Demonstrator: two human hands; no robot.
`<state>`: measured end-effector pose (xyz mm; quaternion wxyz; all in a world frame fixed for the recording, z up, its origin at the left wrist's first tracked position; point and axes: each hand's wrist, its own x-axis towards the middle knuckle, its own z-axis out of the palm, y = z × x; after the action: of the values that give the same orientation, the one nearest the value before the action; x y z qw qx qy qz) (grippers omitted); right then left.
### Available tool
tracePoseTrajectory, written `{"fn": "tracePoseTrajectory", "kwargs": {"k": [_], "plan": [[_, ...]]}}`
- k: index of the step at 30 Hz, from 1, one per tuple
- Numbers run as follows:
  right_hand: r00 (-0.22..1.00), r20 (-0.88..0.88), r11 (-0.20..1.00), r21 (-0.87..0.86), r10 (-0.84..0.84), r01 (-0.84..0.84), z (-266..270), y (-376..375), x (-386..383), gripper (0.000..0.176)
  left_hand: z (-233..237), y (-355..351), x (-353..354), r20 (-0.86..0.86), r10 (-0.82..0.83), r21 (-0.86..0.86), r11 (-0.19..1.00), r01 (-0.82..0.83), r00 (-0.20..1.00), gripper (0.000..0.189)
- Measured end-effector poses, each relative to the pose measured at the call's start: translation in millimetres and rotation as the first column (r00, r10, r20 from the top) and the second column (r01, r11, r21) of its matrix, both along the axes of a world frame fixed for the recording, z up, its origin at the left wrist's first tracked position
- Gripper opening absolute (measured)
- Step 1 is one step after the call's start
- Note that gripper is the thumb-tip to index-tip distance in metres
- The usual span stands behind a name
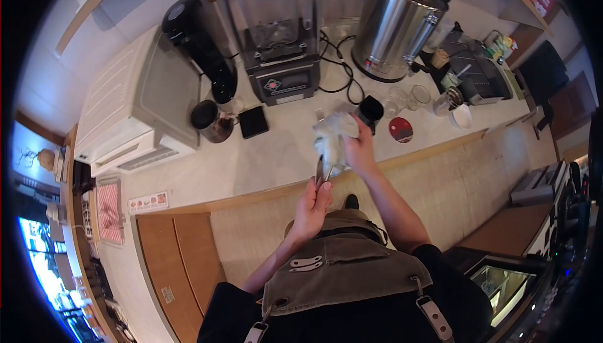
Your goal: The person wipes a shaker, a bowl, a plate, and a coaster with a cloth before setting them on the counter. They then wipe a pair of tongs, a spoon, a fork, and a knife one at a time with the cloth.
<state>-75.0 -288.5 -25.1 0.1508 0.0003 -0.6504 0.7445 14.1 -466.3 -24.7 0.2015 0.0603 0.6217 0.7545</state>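
Note:
In the head view, my left hand (310,210) is closed around the lower ends of slim metal utensils (320,168), which point up and away from me. A crumpled white cloth (333,137) is bunched in my right hand (360,150) and overlaps the utensils' far ends; their exact kind is hidden there. Both hands are close together, over the front edge of the white counter (276,155). Just beyond my right hand stands a black cup (370,109), with a round red coaster (401,129) to its right.
Along the counter's back stand a toaster oven (135,104), a black coffee machine (202,48), a blender (284,42) and a steel urn (397,29). A dark-lidded jar (212,121) sits beside a black square pad (253,122). Glasses (419,96) stand at the right.

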Motion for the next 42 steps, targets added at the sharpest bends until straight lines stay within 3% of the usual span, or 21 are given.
{"fn": "tracePoseTrajectory", "kwargs": {"k": [2, 3, 5, 8, 11, 14, 17, 19, 20, 22, 25, 28, 29, 32, 36, 37, 40, 42], "plan": [[0.995, 0.01, 0.981, -0.163, -0.101, 0.102, 6, -19, -4, 0.024, 9, 14, 2, 0.043, 0.069, 0.012, 0.998, -0.069, 0.997, 0.019], [0.989, 0.004, 0.955, -0.261, -0.146, 0.142, 11, -30, -7, 0.023, -6, 13, -7, -0.105, 0.086, -0.087, 0.992, -0.095, 0.991, 0.018], [0.983, -0.027, 0.895, -0.419, -0.183, 0.155, 6, -46, -14, 0.024, 6, 9, -11, -0.024, 0.098, 0.022, 0.995, -0.097, 0.995, 0.019], [0.96, -0.085, 0.943, -0.23, -0.266, 0.241, 24, -70, -1, 0.024, 16, 2, -14, 0.057, 0.115, 0.087, 0.989, -0.12, 0.992, 0.022], [0.987, -0.121, 0.994, 0.037, -0.102, 0.107, 28, -38, -2, 0.024, 14, -5, -11, 0.037, 0.09, 0.042, 0.995, -0.091, 0.995, 0.024], [0.997, 0.015, 0.94, 0.332, 0.071, -0.071, 48, -4, -10, 0.02, 24, -1, -8, 0.028, 0.087, 0.028, 0.996, -0.088, 0.996, 0.025], [0.962, -0.248, 0.96, 0.221, -0.117, 0.174, 56, -13, -26, 0.016, 37, 9, -16, -0.015, 0.099, 0.049, 0.994, -0.098, 0.995, 0.025], [0.981, -0.092, 0.97, -0.187, -0.173, 0.154, 51, -28, -36, 0.02, 42, 15, -29, -0.103, 0.131, 0.011, 0.991, -0.131, 0.986, 0.026], [0.987, -0.004, 0.911, -0.385, -0.163, 0.149, 54, -37, -40, 0.022, 43, 15, -34, -0.121, 0.129, -0.025, 0.991, -0.133, 0.984, 0.026], [0.998, -0.011, 0.897, -0.44, -0.056, 0.045, 64, -37, -31, 0.021, 46, 16, -43, -0.163, 0.127, -0.098, 0.985, -0.145, 0.978, 0.025], [0.994, 0.063, 0.869, -0.493, 0.091, -0.048, 82, -38, -14, 0.022, 49, 19, -49, -0.163, 0.144, -0.011, 0.989, -0.148, 0.976, 0.025], [0.992, 0.035, 0.968, -0.226, 0.121, -0.11, 84, -17, -25, 0.022, 56, 17, -50, -0.133, 0.13, -0.023, 0.991, -0.134, 0.983, 0.025], [0.995, -0.048, 0.987, -0.13, 0.085, -0.091, 89, -11, -31, 0.024, 56, 17, -50, -0.15, 0.132, -0.054, 0.989, -0.141, 0.98, 0.025], [0.995, -0.097, 0.997, -0.072, 0.027, -0.034, 93, -5, -48, 0.026, 53, 22, -52, -0.176, 0.124, -0.082, 0.987, -0.14, 0.976, 0.023], [0.999, 0.048, 0.949, -0.315, 0.022, -0.006, 76, -6, -67, 0.031, 53, 39, -53, -0.284, 0.159, -0.14, 0.969, -0.205, 0.946, 0.02], [0.998, 0.06, 0.918, -0.397, 0.01, 0.015, 75, -13, -68, 0.038, 53, 38, -57, -0.372, 0.146, -0.236, 0.94, -0.245, 0.917, 0.02], [0.969, 0.208, 0.725, -0.687, 0.134, 0.046, 75, -25, -56, 0.037, 55, 41, -69, -0.458, 0.146, -0.32, 0.893, -0.316, 0.877, 0.018], [0.962, 0.149, 0.67, -0.741, 0.228, -0.044, 76, -34, -41, 0.035, 47, 43, -80, -0.471, 0.206, -0.255, 0.899, -0.356, 0.858, 0.019]]}}
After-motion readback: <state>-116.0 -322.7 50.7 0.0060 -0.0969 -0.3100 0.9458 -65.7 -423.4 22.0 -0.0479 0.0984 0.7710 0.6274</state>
